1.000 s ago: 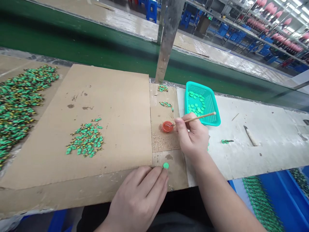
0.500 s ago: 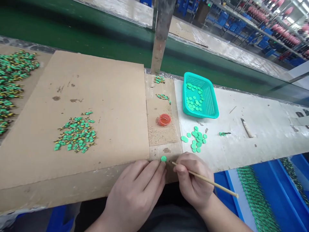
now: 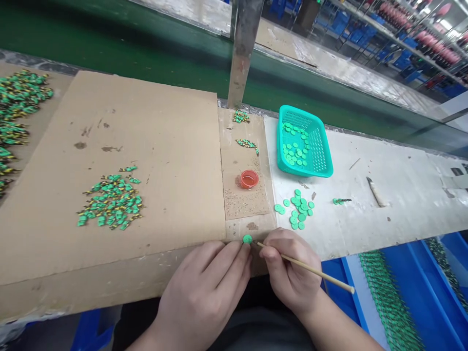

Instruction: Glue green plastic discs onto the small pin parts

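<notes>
Looking down from the head camera, with every place given relative to the red cup (image 3: 249, 179):
Left hand: the left hand (image 3: 208, 292) lies palm down at the near table edge, nearer the person than the cup; its fingertips (image 3: 244, 248) are together and press against a green disc (image 3: 247, 239), pinning rather than pinching it.
Right hand: the right hand (image 3: 290, 273), nearer than the cup and a little right, has its fingers clamped on a thin wooden stick (image 3: 310, 269); the stick's tip sits just beside the disc.
Green disc: flat on a strip of cardboard (image 3: 241, 202), straight below the cup in the frame.
Red cup: small and round, with a shallow layer of liquid; it stands on the same strip.
Basket: a teal mesh basket (image 3: 321, 151) sits right of the cup and farther back, and holds loose green discs across its floor.
Loose discs: a cluster (image 3: 298, 210) lies on the white table surface, right of the cup and nearer.
Parts heap: a heap of small green-and-yellow parts (image 3: 109, 202) rests on a big cardboard sheet (image 3: 153, 146), well left of the cup.
Blue bin: a blue bin (image 3: 402, 292) below the table edge, far right and nearer, holds rows of green parts.
</notes>
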`<state>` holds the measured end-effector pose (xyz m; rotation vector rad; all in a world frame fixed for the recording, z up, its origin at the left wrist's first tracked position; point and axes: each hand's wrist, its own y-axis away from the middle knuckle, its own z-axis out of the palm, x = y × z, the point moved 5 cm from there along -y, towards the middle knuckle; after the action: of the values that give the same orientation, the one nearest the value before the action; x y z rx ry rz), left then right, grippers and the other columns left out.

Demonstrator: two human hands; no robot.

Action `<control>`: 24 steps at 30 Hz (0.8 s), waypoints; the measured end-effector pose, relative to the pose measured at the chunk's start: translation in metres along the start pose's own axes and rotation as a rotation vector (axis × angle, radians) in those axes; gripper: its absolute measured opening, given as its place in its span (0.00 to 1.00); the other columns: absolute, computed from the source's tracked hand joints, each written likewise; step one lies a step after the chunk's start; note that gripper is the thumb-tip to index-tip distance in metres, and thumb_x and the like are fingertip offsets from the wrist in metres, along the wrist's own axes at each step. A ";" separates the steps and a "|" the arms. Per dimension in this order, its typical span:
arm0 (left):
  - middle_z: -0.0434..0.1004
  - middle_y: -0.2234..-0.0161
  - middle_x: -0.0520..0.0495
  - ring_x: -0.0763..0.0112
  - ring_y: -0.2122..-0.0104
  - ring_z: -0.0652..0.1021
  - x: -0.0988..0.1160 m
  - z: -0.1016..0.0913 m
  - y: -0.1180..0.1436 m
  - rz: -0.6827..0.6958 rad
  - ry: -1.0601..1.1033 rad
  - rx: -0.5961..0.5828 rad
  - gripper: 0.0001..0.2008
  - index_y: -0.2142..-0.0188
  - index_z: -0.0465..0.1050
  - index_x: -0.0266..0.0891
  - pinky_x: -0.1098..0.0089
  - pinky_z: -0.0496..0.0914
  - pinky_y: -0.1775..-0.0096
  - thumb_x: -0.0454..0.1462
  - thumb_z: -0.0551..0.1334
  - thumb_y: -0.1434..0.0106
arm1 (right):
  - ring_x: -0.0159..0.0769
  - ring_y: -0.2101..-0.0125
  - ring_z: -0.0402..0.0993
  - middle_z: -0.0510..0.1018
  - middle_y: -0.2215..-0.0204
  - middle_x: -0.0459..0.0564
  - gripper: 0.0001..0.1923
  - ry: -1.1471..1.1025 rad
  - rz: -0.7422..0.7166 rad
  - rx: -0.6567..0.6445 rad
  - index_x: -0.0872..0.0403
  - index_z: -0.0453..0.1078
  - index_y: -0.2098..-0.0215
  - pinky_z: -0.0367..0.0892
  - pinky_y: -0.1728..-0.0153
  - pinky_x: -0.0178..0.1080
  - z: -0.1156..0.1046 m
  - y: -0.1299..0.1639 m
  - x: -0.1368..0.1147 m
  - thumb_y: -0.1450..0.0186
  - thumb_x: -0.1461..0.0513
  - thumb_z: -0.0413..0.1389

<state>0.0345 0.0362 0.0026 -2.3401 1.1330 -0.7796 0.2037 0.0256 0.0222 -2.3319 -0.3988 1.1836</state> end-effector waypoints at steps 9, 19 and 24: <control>0.87 0.54 0.47 0.60 0.56 0.84 0.000 0.000 -0.001 -0.013 0.015 0.004 0.06 0.51 0.82 0.35 0.56 0.76 0.53 0.30 0.64 0.21 | 0.35 0.72 0.77 0.78 0.70 0.46 0.08 -0.011 0.021 -0.011 0.51 0.71 0.58 0.75 0.69 0.38 0.000 0.000 0.001 0.18 0.65 0.55; 0.87 0.53 0.46 0.60 0.56 0.84 0.000 0.001 -0.001 -0.016 0.024 -0.009 0.06 0.49 0.81 0.34 0.56 0.78 0.54 0.29 0.66 0.23 | 0.37 0.67 0.82 0.84 0.65 0.47 0.08 -0.052 0.075 0.112 0.50 0.77 0.49 0.79 0.63 0.41 -0.012 0.011 0.006 0.19 0.66 0.56; 0.85 0.54 0.44 0.60 0.57 0.82 -0.001 0.001 -0.003 -0.019 0.033 -0.001 0.06 0.49 0.80 0.33 0.56 0.78 0.53 0.29 0.65 0.23 | 0.39 0.54 0.87 0.89 0.50 0.51 0.15 -0.046 0.088 -0.110 0.49 0.77 0.43 0.83 0.51 0.45 -0.006 0.001 0.013 0.21 0.70 0.55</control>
<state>0.0365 0.0389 0.0036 -2.3506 1.1264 -0.8275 0.2158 0.0294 0.0160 -2.4419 -0.3899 1.2888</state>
